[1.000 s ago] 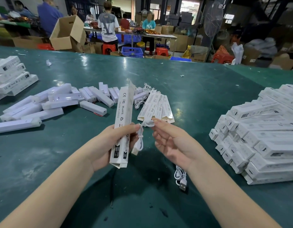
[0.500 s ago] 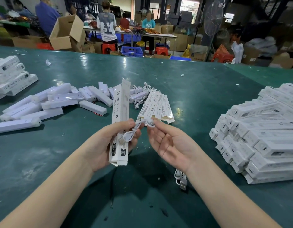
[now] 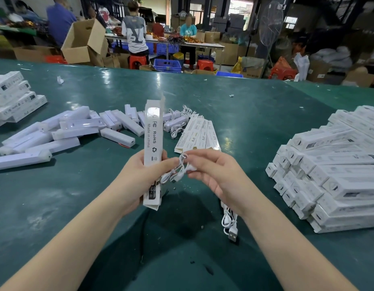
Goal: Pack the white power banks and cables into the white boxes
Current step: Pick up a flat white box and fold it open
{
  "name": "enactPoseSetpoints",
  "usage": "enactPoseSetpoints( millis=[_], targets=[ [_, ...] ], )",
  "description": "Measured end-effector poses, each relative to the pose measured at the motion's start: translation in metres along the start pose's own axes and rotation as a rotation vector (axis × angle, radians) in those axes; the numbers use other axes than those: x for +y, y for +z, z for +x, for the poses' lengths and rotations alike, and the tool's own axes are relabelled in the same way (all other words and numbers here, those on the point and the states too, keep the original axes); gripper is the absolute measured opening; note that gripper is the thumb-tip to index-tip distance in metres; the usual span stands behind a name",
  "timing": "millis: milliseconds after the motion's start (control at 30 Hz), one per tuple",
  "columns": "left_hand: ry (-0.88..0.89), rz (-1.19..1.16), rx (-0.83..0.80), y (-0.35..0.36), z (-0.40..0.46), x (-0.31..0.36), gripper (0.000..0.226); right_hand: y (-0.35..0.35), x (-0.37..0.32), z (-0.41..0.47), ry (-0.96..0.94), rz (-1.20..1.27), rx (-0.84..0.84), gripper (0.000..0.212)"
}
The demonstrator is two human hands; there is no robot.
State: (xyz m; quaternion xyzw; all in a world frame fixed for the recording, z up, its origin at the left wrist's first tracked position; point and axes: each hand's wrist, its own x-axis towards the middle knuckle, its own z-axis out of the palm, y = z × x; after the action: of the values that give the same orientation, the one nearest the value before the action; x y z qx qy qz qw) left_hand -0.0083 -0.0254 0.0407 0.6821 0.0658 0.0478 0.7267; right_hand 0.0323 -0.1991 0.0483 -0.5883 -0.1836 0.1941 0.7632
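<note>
Left hand grips an upright white box; right hand pinches a coiled cable — loose loops could snag the box flap, or slip to the desk.

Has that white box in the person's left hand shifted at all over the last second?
Yes. The white box in the left hand has swung upright; its top edged left, away from the flat cartons.
</note>
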Motion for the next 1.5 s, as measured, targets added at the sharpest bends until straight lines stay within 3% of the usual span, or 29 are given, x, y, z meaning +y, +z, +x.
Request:
enactPoseSetpoints(
  millis=[133, 300, 433, 700, 833, 967, 1067, 1233, 1333, 1500],
  targets=[
    [0.056, 0.129, 0.04, -0.002, 0.001, -0.003, 0.035, -0.003, 0.005, -0.002, -0.02, -0.316, 0.097, 0.018],
    [0.131, 0.545, 0.131, -0.007, 0.004, -0.011, 0.015, -0.006, 0.004, 0.002, -0.053, -0.12, 0.196, 0.013],
    [0.179, 0.316, 0.094, -0.002, 0.001, -0.005, 0.007, -0.002, 0.004, 0.0, -0.058, -0.07, 0.188, 0.015],
    [0.298, 0.314, 0.068, 0.004, -0.004, -0.005, 0.036, 0.003, 0.012, 0.0, 0.015, 0.119, 0.251, 0.02],
    [0.241, 0.324, 0.065, 0.005, -0.005, -0.006, 0.038, 0.005, 0.011, -0.002, -0.085, -0.195, 0.237, 0.022],
    [0.145, 0.2, 0.003, 0.003, -0.003, -0.005, 0.026, 0.006, 0.009, -0.008, -0.23, -0.729, -0.062, 0.062],
    [0.092, 0.075, -0.073, 0.004, -0.004, -0.004, 0.017, 0.007, 0.01, -0.005, -0.336, -0.946, -0.057, 0.055],
    [-0.003, 0.043, -0.164, 0.003, -0.005, -0.001, 0.013, 0.006, 0.008, -0.007, -0.31, -0.836, -0.039, 0.04],
    [-0.078, -0.033, -0.208, -0.001, -0.004, 0.001, 0.012, -0.001, 0.001, -0.009, -0.16, -0.741, -0.124, 0.048],
    [-0.121, 0.01, -0.263, -0.005, -0.003, 0.003, 0.021, -0.003, -0.005, -0.011, -0.133, -0.739, -0.194, 0.056]
  ],
)
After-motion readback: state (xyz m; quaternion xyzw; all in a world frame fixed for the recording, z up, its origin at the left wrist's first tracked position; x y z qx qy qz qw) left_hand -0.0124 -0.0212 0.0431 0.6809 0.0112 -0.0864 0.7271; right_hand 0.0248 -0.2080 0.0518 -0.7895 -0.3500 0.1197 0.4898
